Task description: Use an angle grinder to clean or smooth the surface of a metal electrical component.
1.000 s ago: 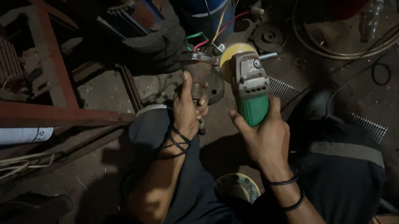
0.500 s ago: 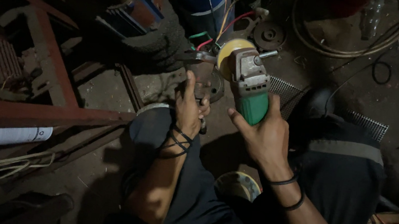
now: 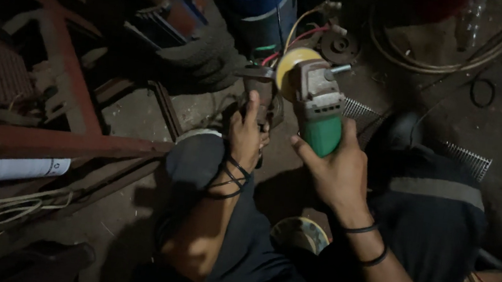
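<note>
- Nearest the camera, the person's dark-clothed knees fill the lower frame; between them a pale sandal (image 3: pixel 302 234) shows only in part, its rest hidden by the legs.
- The right hand (image 3: pixel 337 171) is closed around the green body of an angle grinder (image 3: pixel 315 104), fingers wrapped round the far side and out of sight; two dark bands sit on the wrist.
- The grinder points away from the person, its grey head and yellowish disc (image 3: pixel 291 69) at the far end, just beside the left hand's piece.
- The left hand (image 3: pixel 245 135), cord wound round the wrist, is closed on a small dark metal piece (image 3: pixel 261 92), thumb lying up along it; the shape of the piece is hard to make out in the gloom.
- Left, a rusty red metal frame (image 3: pixel 68 139) and a white pipe (image 3: pixel 11 169) run off the edge.
- Right, perforated metal strips (image 3: pixel 464 158) lie on the floor, partly covered by the knee.
- Farthest, a blue drum (image 3: pixel 265 4), loose wires and a hose coil (image 3: pixel 449 63) are cut off by the top edge.
</note>
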